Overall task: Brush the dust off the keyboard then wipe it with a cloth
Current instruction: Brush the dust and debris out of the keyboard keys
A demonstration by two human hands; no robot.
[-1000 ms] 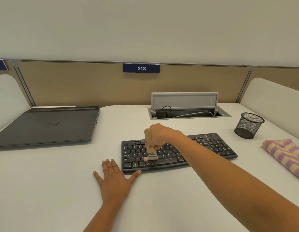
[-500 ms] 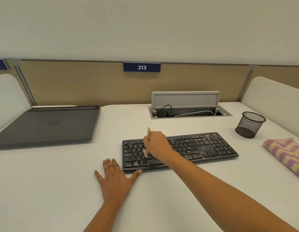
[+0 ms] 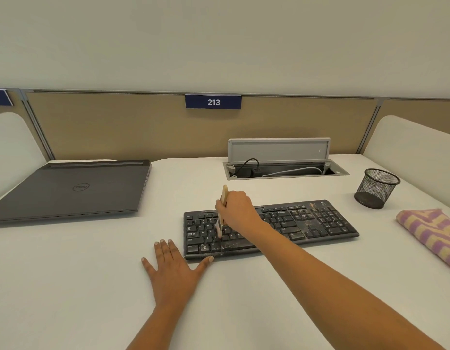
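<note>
A black keyboard (image 3: 312,223) lies across the middle of the white desk, with pale dust on its lower keys and front edge. My right hand (image 3: 237,210) grips a small wooden-handled brush (image 3: 223,198), whose bristles touch the keys on the keyboard's left part. My left hand (image 3: 173,266) rests flat on the desk with fingers spread, its thumb tip touching the keyboard's front left corner. A purple and yellow striped cloth (image 3: 430,233) lies folded at the right edge of the desk.
A closed dark laptop (image 3: 72,190) sits at the back left. A black mesh pen cup (image 3: 375,188) stands behind the keyboard's right end. An open cable hatch (image 3: 282,160) with wires is at the back, under a beige partition.
My right hand turned the brush edge-on and swept it across the left keys, ending slightly further back. My left hand stayed in place.
</note>
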